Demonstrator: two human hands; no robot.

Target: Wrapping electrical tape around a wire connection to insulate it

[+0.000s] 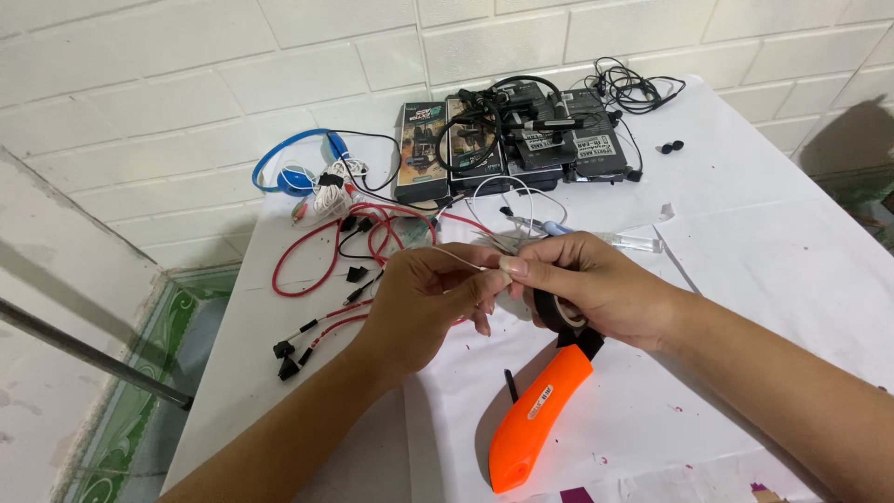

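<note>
White paper-covered table (pixel 745 279) is carrying everything, set against a white brick wall (pixel 186 74). At the back, a row of dark flat rectangular boxes (pixel 507 140) w/ black cables piled on top; left of them a blue plastic headband headset (pixel 289 163). Red thin cables w/ black plug ends (pixel 321 256) are lying loose on the left side of the table, near the left hand. Orange plastic utility-knife handle (pixel 535 424) is lying in front, just below the right hand.

Left hand (pixel 424 303) is pinching a thin white wire (pixel 456 258) btwn thumb and fingertips. Right hand (pixel 596 289) is pinching the same wire where the fingertips meet, and has a black roll of electrical tape (pixel 559 312) tucked under its fingers. Both hands are clenched in fine pinch grips, held just above the table, centre of view.

Judging by looks: wire is very light, soft, floppy, prob. easy to snap or kink, so best gripped close to the working end w/ fingertips, both sides. Tape is light, sticky at the free end; hold by the roll edge.
</note>
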